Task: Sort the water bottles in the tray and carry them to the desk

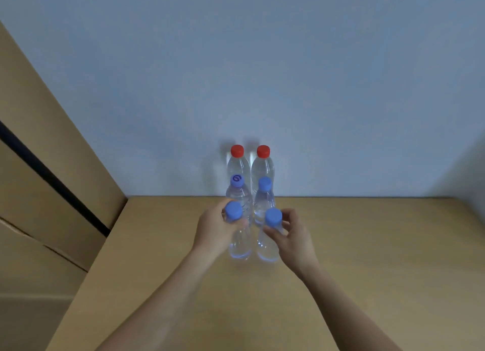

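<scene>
Pale blue wall (236, 61), tan side panel (44, 146)

Both bare forearms stretched forward, left hand (216, 228) curled round near-left bottle (240, 245), right hand (292, 236) pinching near-right bottle (267, 248).

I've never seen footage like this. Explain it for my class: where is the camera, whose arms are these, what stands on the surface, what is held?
No machine here: one camera, worn on a person's head, looks down at their own bare arms. On the wooden desk stand six clear water bottles, two abreast: red-capped pair at the back, blue-capped pair midway. The left hand grips the nearest left bottle by its neck; the right hand pinches the nearest right bottle likewise.
</scene>
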Available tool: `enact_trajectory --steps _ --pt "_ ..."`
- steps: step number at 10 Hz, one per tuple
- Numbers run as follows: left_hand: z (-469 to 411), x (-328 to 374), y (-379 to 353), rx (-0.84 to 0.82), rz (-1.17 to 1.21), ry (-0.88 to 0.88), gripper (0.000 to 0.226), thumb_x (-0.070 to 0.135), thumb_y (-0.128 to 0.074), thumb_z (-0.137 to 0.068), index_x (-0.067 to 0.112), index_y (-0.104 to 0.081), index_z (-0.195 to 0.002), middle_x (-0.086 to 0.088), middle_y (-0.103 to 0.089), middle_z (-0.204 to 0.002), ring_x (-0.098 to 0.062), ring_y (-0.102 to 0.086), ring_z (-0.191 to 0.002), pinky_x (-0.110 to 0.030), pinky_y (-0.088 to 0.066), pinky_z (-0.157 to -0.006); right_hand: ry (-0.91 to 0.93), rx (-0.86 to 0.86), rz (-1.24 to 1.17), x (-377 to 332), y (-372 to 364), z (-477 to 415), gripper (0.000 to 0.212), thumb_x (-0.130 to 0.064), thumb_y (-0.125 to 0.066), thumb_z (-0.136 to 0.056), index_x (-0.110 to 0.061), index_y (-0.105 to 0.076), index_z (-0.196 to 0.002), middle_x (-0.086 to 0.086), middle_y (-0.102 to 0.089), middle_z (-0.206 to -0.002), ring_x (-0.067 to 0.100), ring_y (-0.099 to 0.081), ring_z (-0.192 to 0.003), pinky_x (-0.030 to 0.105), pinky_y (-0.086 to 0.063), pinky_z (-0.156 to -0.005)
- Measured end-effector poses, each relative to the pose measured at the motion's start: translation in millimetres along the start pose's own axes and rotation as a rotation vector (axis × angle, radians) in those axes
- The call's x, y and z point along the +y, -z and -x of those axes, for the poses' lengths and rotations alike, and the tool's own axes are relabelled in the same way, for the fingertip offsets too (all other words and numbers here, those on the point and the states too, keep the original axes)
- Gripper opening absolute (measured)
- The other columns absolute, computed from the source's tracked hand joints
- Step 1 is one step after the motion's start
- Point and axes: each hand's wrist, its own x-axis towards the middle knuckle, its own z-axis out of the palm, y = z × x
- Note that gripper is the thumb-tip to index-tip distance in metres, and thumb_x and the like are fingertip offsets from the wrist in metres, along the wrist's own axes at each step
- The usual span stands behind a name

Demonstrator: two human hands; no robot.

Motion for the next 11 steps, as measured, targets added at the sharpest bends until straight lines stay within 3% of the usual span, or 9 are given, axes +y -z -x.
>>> enact_trajectory --steps 2,3,4,6,7,8,9,10,11 --pt "-29.1 -25.3 -15.4 0.031 -0.046 -0.027 0.031 0.012 -0.079 -0.066 0.02 -0.061 -0.091 -0.002 -0.063 -0.093 -0.025 -0.06 -0.089 -0.03 -0.048 -0.073 -0.035 0.137 0.044 15.3 -20.1 -20.0 0.037 -0.014 -0.071 -0.078 -0.038 -0.047 -0.093 -0.001 -0.062 -0.111 0.011 -0.057 -0.102 0.033 -0.049 -0.089" --pt "-38.5 -27.6 -23.4 -0.011 -0.059 -0.069 0.029 0.012 -0.077 -0.068 0.018 -0.062 -0.093 -0.001 -0.06 -0.095 -0.022 -0.059 -0.087 -0.029 -0.048 -0.073 -0.039 0.181 0.06 19.7 -26.2 -31.8 0.034 -0.014 -0.07 -0.078 -0.03 -0.05 -0.099 0.0 -0.062 -0.109 0.012 -0.058 -0.1 0.038 -0.05 -0.09" --pt "-43.5 -25.1 -28.3 -0.035 -0.113 -0.119 0.025 0.013 -0.074 -0.071 0.016 -0.062 -0.093 0.003 -0.057 -0.094 -0.016 -0.051 -0.082 -0.021 -0.036 -0.063 -0.032 0.206 0.074 19.2 -29.9 -41.8 0.035 -0.012 -0.068 -0.078 -0.031 -0.048 -0.101 -0.003 -0.06 -0.108 0.016 -0.058 -0.102 0.039 -0.05 -0.089" --pt "-41.8 -36.5 -30.2 -0.022 -0.081 -0.139 0.043 0.011 -0.077 -0.07 0.016 -0.061 -0.11 -0.001 -0.058 -0.106 -0.014 -0.051 -0.091 -0.022 -0.039 -0.078 -0.03 0.211 0.071 22.3 -31.3 -38.8 0.036 -0.021 -0.066 -0.076 -0.042 -0.045 -0.097 -0.011 -0.058 -0.106 0.013 -0.058 -0.102 0.036 -0.049 -0.089" --pt "-38.1 -34.1 -34.2 -0.035 -0.14 -0.15 0.042 0.014 -0.072 -0.076 0.015 -0.057 -0.115 0.0 -0.053 -0.108 -0.012 -0.047 -0.09 -0.015 -0.03 -0.07 -0.057 0.184 0.043 25.1 -31.6 -41.0 0.036 -0.016 -0.067 -0.08 -0.029 -0.047 -0.106 -0.003 -0.059 -0.112 0.015 -0.057 -0.106 0.037 -0.048 -0.092" --pt "-32.9 -33.5 -37.9 -0.029 -0.174 -0.138 0.04 0.017 -0.067 -0.08 0.014 -0.052 -0.117 -0.002 -0.053 -0.113 -0.018 -0.053 -0.097 -0.019 -0.033 -0.072 -0.058 0.153 0.063 24.4 -30.8 -39.1 0.036 -0.017 -0.066 -0.083 -0.022 -0.048 -0.114 -0.003 -0.058 -0.116 0.016 -0.055 -0.111 0.023 -0.044 -0.086" --pt "-30.0 -29.2 -35.9 -0.033 -0.152 -0.062 0.042 0.023 -0.069 -0.078 0.016 -0.05 -0.114 0.001 -0.056 -0.111 -0.019 -0.057 -0.099 -0.022 -0.037 -0.071 -0.086 0.111 0.107 13.9 -26.5 -34.5 0.051 -0.03 -0.067 -0.081 -0.016 -0.045 -0.125 -0.004 -0.053 -0.121 0.012 -0.053 -0.109 0.021 -0.04 -0.082" --pt "-24.8 -26.0 -30.7 -0.033 -0.111 -0.006 0.065 0.035 -0.078 -0.067 0.019 -0.045 -0.121 0.008 -0.054 -0.114 -0.012 -0.054 -0.104 -0.024 -0.042 -0.079 -0.051 0.12 0.075 3.5 -17.6 -27.8 0.063 -0.032 -0.071 -0.078 -0.014 -0.043 -0.131 -0.006 -0.048 -0.12 0.005 -0.045 -0.107 0.019 -0.034 -0.085" --pt "-16.0 -18.9 -17.5 0.069 -0.121 -0.031 0.068 0.032 -0.082 -0.062 0.019 -0.047 -0.119 0.011 -0.053 -0.111 -0.009 -0.052 -0.103 -0.022 -0.038 -0.08 0.003 0.177 0.022 -5.3 -7.1 -20.4 0.054 -0.03 -0.07 -0.079 -0.015 -0.048 -0.126 -0.008 -0.052 -0.115 0.007 -0.05 -0.108 0.018 -0.035 -0.085"
